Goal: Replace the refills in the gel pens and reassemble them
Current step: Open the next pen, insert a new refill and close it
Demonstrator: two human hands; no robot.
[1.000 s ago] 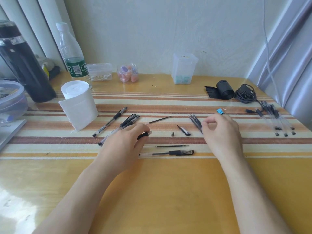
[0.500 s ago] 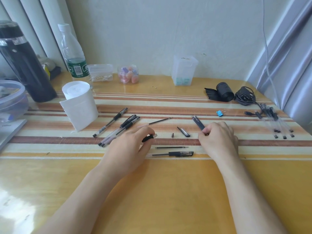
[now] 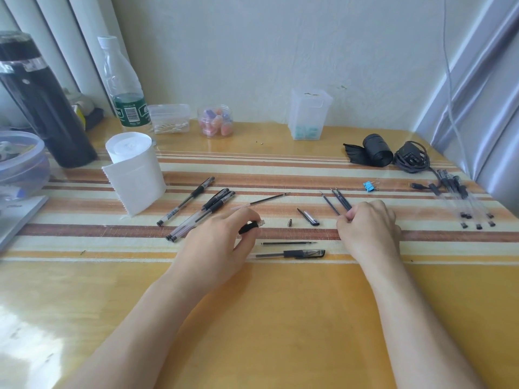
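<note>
My left hand (image 3: 217, 242) grips an open pen barrel (image 3: 250, 226) whose black grip and clear threaded end stick out past my fingers. My right hand (image 3: 368, 228) pinches the near ends of a few dark refills (image 3: 338, 200) fanned out on the striped mat. Between my hands lie a small metal pen tip (image 3: 289, 222) and a black pen cap (image 3: 309, 216). A loose refill (image 3: 288, 243) and a capped gel pen (image 3: 292, 254) lie just in front. Another refill (image 3: 268, 198) lies farther back. Three assembled pens (image 3: 200, 210) rest to the left.
A white paper roll (image 3: 134, 172), a black flask (image 3: 42, 102), a water bottle (image 3: 123, 88) and small plastic containers (image 3: 307, 113) stand at the back. More clear pens (image 3: 466, 200), a black cable bundle (image 3: 411, 157) and a blue binder clip (image 3: 369, 185) lie at the right.
My right hand has drawn back toward me from the refills' far end and closed on their near ends. My left hand kept its hold on the barrel, shifting only slightly.
</note>
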